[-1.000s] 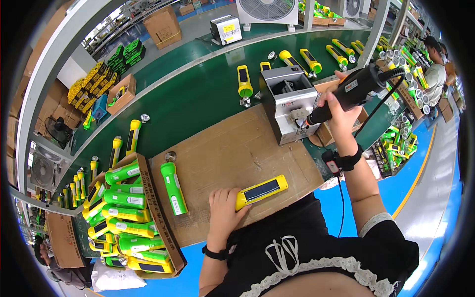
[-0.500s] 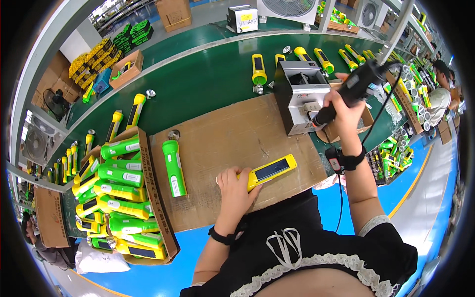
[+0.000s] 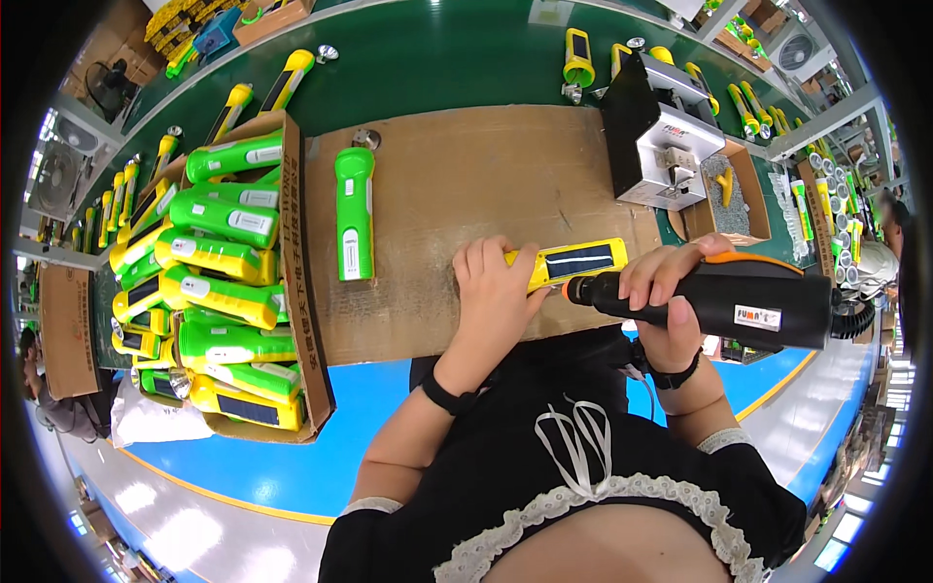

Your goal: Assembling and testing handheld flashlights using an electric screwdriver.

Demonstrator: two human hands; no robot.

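My left hand [image 3: 494, 291] pinches the left end of a yellow flashlight part with a dark solar panel [image 3: 588, 260], steadying it on the brown cardboard sheet [image 3: 466, 165]. My right hand [image 3: 671, 291] is wrapped round a black electric screwdriver [image 3: 753, 296], which lies nearly level. Its orange-ringed nose points left, and the thin bit reaches the near edge of the yellow part beside my left fingers; whether it touches a screw is too small to tell. Left of my hands rests a green flashlight body [image 3: 355, 219], with a round silver reflector [image 3: 366, 139] by its far end.
At left stands a carton [image 3: 299, 253] heaped with green and yellow flashlights. A silver and black machine [image 3: 656, 146] sits at the back right, beside a small box [image 3: 763, 219] holding a yellow piece and grey bits. More flashlights line the green bench [image 3: 437, 58].
My right hand has brought the screwdriver from beside the machine down and toward me, turning it level against the yellow part. My left hand keeps its hold. The view has shifted.
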